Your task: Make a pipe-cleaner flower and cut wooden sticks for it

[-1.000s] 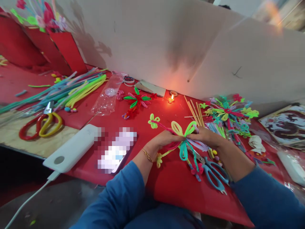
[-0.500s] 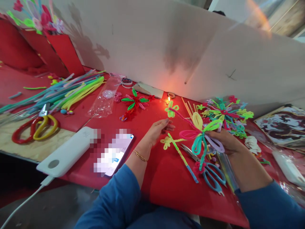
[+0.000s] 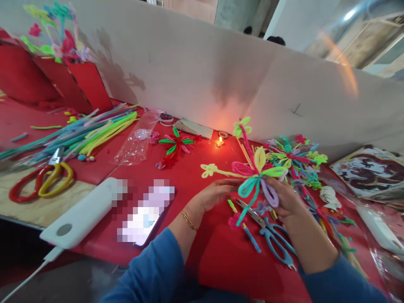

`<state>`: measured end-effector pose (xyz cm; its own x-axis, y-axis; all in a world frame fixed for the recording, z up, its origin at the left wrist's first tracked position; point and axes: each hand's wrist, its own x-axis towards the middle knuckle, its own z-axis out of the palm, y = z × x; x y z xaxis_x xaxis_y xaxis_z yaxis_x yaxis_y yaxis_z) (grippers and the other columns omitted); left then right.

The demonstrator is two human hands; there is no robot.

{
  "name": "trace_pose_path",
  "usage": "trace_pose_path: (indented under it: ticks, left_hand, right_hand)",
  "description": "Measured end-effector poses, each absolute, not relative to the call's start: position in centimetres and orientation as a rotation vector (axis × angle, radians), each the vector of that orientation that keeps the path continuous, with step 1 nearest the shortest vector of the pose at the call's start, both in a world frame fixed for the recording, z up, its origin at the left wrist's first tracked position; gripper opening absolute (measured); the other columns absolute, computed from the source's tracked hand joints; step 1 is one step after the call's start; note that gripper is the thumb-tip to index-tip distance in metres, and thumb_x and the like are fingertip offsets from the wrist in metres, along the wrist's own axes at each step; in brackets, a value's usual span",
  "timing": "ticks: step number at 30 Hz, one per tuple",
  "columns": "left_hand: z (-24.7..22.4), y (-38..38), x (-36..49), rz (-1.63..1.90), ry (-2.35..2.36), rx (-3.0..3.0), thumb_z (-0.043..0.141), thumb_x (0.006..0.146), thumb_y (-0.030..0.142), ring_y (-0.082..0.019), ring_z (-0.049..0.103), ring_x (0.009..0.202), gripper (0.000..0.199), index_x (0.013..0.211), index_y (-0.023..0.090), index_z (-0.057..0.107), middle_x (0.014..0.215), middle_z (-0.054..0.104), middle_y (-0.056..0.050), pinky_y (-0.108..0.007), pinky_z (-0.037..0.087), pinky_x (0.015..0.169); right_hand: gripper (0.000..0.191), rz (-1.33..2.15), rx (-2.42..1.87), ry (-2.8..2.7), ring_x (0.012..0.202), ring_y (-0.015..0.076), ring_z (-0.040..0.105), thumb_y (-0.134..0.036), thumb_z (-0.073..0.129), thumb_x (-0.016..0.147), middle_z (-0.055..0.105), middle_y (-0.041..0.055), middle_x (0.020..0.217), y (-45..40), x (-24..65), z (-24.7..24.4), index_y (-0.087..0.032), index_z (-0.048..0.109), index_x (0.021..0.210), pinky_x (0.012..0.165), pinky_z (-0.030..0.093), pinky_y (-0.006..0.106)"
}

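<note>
A pipe-cleaner flower (image 3: 259, 158) with pink, yellow, green, teal and lilac petals is in my right hand (image 3: 282, 197), whose fingers are closed at its centre and lilac petal. Small blossoms on thin stems stick out from it. My left hand (image 3: 216, 194) is close beside its teal and pink petals, fingers stretched out, tips partly hidden. Below the flower lie blue-handled scissors (image 3: 277, 239) and a green and blue twisted pipe-cleaner stick (image 3: 251, 239), both on the red table (image 3: 221, 261).
A small flame (image 3: 220, 141) burns at the back by the wall. To the left are a phone (image 3: 148, 214), a white power bank (image 3: 80, 214), red-and-yellow scissors (image 3: 42, 179) and loose pipe cleaners (image 3: 75, 128). Another colourful pipe-cleaner piece (image 3: 290, 155) lies at the right.
The flower has turned and risen in my right hand, its yellow blossom now pointing left. My left hand has moved right, closer to the petals. The camera view has shifted.
</note>
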<state>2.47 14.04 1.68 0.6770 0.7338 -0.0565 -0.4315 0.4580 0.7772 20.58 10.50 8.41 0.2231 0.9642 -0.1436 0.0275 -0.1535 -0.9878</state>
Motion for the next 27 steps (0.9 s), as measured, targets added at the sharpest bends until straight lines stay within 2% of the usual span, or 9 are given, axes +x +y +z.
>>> trace_pose_path:
  ticks: [4, 7, 12, 15, 22, 27]
  left_hand:
    - [1.6, 13.8, 2.6, 0.831, 0.372, 0.680, 0.072, 0.053, 0.042, -0.015, 0.056, 0.073, 0.040, 0.083, 0.016, 0.066, 0.082, 0.065, -0.007, -0.027, 0.042, 0.069]
    - [1.7, 14.2, 2.4, 0.904, 0.492, 0.654, 0.075, 0.052, 0.036, -0.012, 0.055, 0.066, 0.033, 0.075, 0.014, 0.066, 0.073, 0.064, -0.004, -0.026, 0.041, 0.069]
    - [2.8, 14.6, 1.1, 0.887, 0.526, 0.571, 0.075, 0.052, 0.033, -0.014, 0.057, 0.064, 0.027, 0.067, 0.012, 0.066, 0.069, 0.065, -0.005, -0.028, 0.042, 0.068]
    - [3.4, 14.5, 0.8, 0.870, 0.574, 0.613, 0.077, 0.049, 0.028, -0.013, 0.056, 0.064, 0.028, 0.070, 0.012, 0.066, 0.070, 0.065, -0.004, -0.027, 0.043, 0.068]
    - [3.0, 14.3, 1.3, 0.993, 0.585, 0.775, 0.074, 0.054, 0.025, -0.012, 0.056, 0.067, 0.028, 0.078, 0.011, 0.067, 0.074, 0.065, -0.005, -0.027, 0.044, 0.069]
    - [2.7, 14.4, 1.3, 1.000, 0.592, 0.747, 0.075, 0.052, 0.026, -0.012, 0.056, 0.064, 0.027, 0.075, 0.012, 0.067, 0.070, 0.065, -0.004, -0.028, 0.044, 0.069]
  right_hand:
    - [0.023, 1.248, -1.393, -0.880, 0.037, 0.0115, 0.049, -0.035, 0.070, 0.056, 0.055, -0.0040, 0.046, 11.1, 17.6, 6.5, -0.019, 0.054, 0.062, 0.036, 0.040, 0.024]
    - [0.022, 1.324, -1.334, -0.867, 0.043, 0.0134, 0.053, -0.034, 0.069, 0.060, 0.057, -0.0029, 0.050, 11.5, 16.2, 5.8, -0.018, 0.055, 0.067, 0.038, 0.039, 0.024]
    - [0.023, 1.310, -1.293, -0.857, 0.049, 0.0137, 0.057, -0.028, 0.073, 0.055, 0.062, -0.0028, 0.057, 11.8, 15.7, 6.3, -0.018, 0.058, 0.069, 0.046, 0.045, 0.025]
    - [0.023, 1.324, -1.296, -0.907, 0.053, 0.0154, 0.060, -0.027, 0.075, 0.054, 0.064, -0.0025, 0.059, 11.9, 15.9, 6.4, -0.018, 0.060, 0.070, 0.049, 0.046, 0.026]
    - [0.020, 1.303, -1.315, -1.035, 0.063, 0.0195, 0.063, -0.029, 0.073, 0.056, 0.068, 0.0001, 0.065, 12.0, 15.7, 6.0, -0.020, 0.064, 0.071, 0.053, 0.050, 0.028]
    - [0.024, 1.251, -1.299, -1.069, 0.065, 0.0188, 0.064, -0.031, 0.074, 0.057, 0.068, -0.0005, 0.067, 12.2, 15.2, 6.2, -0.021, 0.065, 0.076, 0.056, 0.051, 0.028]
